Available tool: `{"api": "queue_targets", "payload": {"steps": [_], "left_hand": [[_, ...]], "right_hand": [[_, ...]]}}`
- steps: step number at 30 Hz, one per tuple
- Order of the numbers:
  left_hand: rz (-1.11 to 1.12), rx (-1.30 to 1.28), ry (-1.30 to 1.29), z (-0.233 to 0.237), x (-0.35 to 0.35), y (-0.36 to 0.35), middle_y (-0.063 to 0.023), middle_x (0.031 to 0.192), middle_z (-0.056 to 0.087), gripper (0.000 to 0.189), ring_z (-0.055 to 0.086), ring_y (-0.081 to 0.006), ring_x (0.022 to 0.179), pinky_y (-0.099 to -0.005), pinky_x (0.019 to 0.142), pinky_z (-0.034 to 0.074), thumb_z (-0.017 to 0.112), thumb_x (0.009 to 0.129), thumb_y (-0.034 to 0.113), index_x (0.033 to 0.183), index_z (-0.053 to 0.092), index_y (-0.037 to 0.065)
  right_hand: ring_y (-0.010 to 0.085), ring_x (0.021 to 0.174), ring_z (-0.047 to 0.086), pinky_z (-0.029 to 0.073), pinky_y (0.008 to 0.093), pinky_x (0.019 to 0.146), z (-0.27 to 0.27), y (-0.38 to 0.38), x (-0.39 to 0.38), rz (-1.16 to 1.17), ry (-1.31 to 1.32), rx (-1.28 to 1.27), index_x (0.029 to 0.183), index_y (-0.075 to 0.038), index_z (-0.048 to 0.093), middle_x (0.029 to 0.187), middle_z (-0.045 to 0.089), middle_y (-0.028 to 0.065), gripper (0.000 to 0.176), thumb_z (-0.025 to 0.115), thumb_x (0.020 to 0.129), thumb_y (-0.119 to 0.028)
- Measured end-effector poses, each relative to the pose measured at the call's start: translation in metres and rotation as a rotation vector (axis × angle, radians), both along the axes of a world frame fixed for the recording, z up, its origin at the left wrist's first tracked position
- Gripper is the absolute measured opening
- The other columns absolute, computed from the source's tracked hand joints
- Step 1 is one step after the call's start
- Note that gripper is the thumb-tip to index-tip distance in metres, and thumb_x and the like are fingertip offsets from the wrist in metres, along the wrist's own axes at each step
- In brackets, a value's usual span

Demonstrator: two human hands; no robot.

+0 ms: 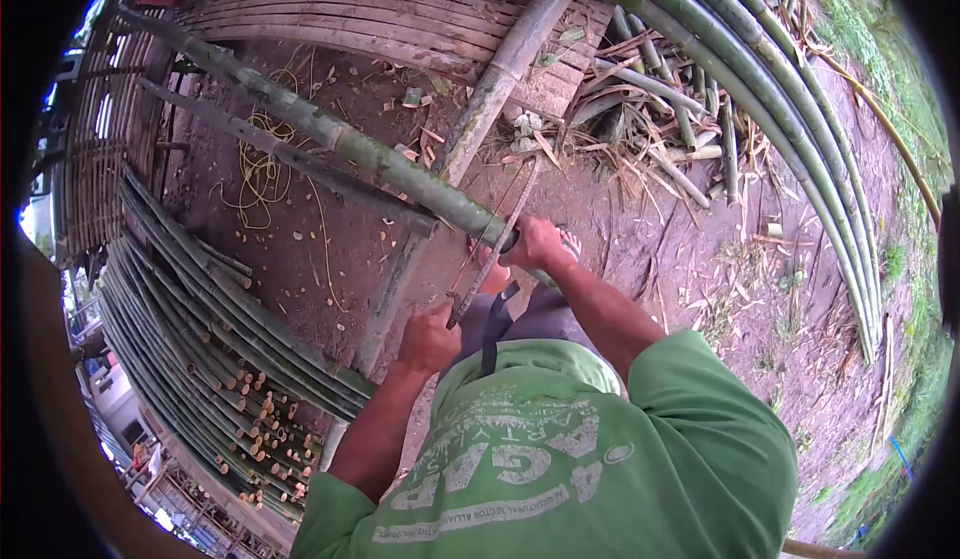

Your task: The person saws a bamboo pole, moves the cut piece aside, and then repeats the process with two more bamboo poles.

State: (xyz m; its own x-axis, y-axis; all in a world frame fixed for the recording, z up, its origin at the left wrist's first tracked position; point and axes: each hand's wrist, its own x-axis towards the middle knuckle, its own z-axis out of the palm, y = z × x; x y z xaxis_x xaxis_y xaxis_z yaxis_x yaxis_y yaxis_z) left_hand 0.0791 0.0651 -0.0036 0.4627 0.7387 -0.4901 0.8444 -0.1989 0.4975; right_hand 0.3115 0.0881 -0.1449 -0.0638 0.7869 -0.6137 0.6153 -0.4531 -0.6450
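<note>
From my remote post I note, nearest the camera, the operator's green cotton short-sleeved shirt (540, 459) with white lettering. The left hand (430, 339) is closed around the handle end of a slim, dark, bow-framed saw (528, 185), directed away from the body, apparently for a straight stroke. The right hand (540, 244) is clasped over a long, round, mottled green bamboo pole (375, 159) near its closest end, just beside the saw, presumably to steady it. The thin blade crosses the pole; its depth I cannot tell. Farther along, the pole lies across a grey, weathered bamboo rail (510, 64), which seemingly bears its weight off the ground. Beyond are a loose tangle of yellow cord (258, 174) and a brown slatted bamboo platform (350, 4).
</note>
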Motion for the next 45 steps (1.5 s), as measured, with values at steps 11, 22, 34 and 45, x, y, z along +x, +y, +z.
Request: {"api": "queue_targets", "payload": {"steps": [11, 22, 34, 45], "left_hand": [[-0.03, 0.116, -0.197, -0.053, -0.029, 0.003, -0.0238, 0.066, 0.058, 0.012, 0.06, -0.0426, 0.067, -0.0482, 0.058, 0.048, 0.061, 0.072, 0.008, 0.078, 0.054, 0.0], [0.059, -0.021, 0.03, 0.087, -0.047, -0.039, -0.0255, 0.071, 0.061, 0.011, 0.061, -0.0447, 0.07, -0.0495, 0.063, 0.049, 0.06, 0.07, 0.007, 0.078, 0.056, 0.0], [0.109, 0.028, -0.062, 0.01, 0.019, 0.018, -0.0249, 0.07, 0.06, 0.008, 0.058, -0.0457, 0.07, -0.0499, 0.063, 0.047, 0.058, 0.073, 0.009, 0.076, 0.057, 0.001], [0.111, -0.052, 0.077, 0.097, -0.025, -0.033, -0.0268, 0.069, 0.06, 0.017, 0.061, -0.0446, 0.07, -0.0505, 0.064, 0.049, 0.061, 0.068, 0.007, 0.082, 0.058, -0.002]], "right_hand": [[0.0356, 0.095, 0.065, 0.051, 0.0449, 0.085, 0.008, 0.001, -0.008, 0.017, -0.157, -0.085, 0.113, -0.01, 0.056, 0.098, 0.067, 0.0197, 0.057, 0.075, 0.063, -0.029], [0.035, 0.098, 0.064, 0.051, 0.0433, 0.087, 0.002, 0.009, 0.005, 0.047, -0.059, -0.119, 0.11, -0.011, 0.061, 0.103, 0.067, 0.0175, 0.057, 0.075, 0.057, -0.027], [0.0348, 0.1, 0.063, 0.05, 0.044, 0.086, -0.004, -0.004, -0.008, -0.028, -0.239, 0.101, 0.112, -0.01, 0.056, 0.106, 0.065, 0.0172, 0.058, 0.074, 0.061, -0.031], [0.0372, 0.098, 0.064, 0.05, 0.046, 0.084, 0.018, 0.012, -0.004, -0.084, -0.238, -0.117, 0.107, -0.006, 0.055, 0.102, 0.066, 0.0201, 0.045, 0.068, 0.071, -0.03]]}}
